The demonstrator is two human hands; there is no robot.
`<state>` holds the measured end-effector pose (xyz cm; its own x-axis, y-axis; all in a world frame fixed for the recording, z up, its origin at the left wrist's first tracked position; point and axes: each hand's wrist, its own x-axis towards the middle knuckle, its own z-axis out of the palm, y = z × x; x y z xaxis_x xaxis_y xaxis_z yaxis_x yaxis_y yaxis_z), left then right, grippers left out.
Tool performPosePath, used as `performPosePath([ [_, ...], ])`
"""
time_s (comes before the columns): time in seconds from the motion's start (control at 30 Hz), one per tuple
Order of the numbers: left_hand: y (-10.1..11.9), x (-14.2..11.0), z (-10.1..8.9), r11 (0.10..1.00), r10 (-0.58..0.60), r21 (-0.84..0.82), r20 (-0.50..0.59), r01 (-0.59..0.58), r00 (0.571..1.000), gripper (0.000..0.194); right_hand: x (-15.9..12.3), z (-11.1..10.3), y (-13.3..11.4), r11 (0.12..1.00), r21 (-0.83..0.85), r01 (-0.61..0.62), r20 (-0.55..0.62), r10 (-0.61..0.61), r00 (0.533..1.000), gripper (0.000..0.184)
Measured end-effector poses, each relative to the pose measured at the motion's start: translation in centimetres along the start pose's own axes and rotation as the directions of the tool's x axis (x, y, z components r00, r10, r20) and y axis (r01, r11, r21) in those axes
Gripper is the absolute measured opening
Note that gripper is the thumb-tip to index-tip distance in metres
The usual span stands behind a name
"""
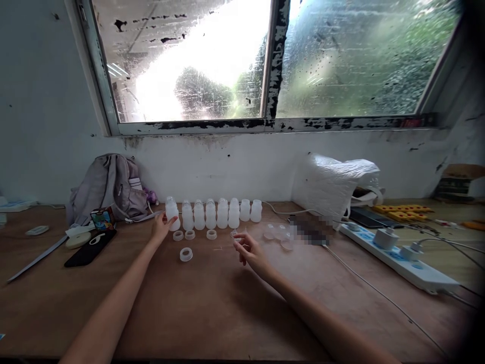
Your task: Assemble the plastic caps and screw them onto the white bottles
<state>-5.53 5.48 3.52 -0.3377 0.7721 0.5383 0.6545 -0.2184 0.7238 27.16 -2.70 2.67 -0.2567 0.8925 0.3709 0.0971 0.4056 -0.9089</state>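
A row of several small translucent white bottles (222, 213) stands on the wooden table (212, 303) near the wall. My left hand (162, 225) is wrapped round the leftmost bottle (172, 213). My right hand (248, 251) hovers over the table with its fingers pinched on a small clear piece that I cannot make out. Several white screw rings (186, 254) lie in front of the bottles. Clear caps (279, 233) lie to the right of my right hand.
A grey backpack (109, 188) leans at the back left, with a black phone (90, 247) and a small colourful box (102, 218) beside it. A white plastic bag (333, 184), a power strip (397, 255) with plugs and trailing cables sit to the right.
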Motion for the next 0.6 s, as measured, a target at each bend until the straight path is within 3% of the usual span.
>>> performPosePath([
  [0.17,-1.4,2.3,0.6,0.999,-0.01,-0.032,0.091,0.013,0.996,0.055,0.0,0.1,0.5,0.998,-0.056,-0.004,0.004,0.005,1.0,0.031],
  [0.37,-1.6,1.6,1.8,0.994,-0.02,-0.101,0.15,0.035,0.988,0.047,0.0,0.2,0.6,0.988,-0.153,-0.006,0.033,0.011,0.999,0.027],
  [0.5,-1.5,1.0,2.4,0.995,-0.036,-0.092,0.114,0.047,0.993,0.044,0.1,0.3,0.8,0.961,-0.276,0.03,0.051,-0.017,0.999,0.023],
  [0.6,-1.0,0.5,2.5,0.999,-0.034,-0.032,-0.041,0.032,0.999,0.049,0.6,-0.1,1.4,0.921,-0.386,0.053,0.005,-0.055,0.998,0.018],
])
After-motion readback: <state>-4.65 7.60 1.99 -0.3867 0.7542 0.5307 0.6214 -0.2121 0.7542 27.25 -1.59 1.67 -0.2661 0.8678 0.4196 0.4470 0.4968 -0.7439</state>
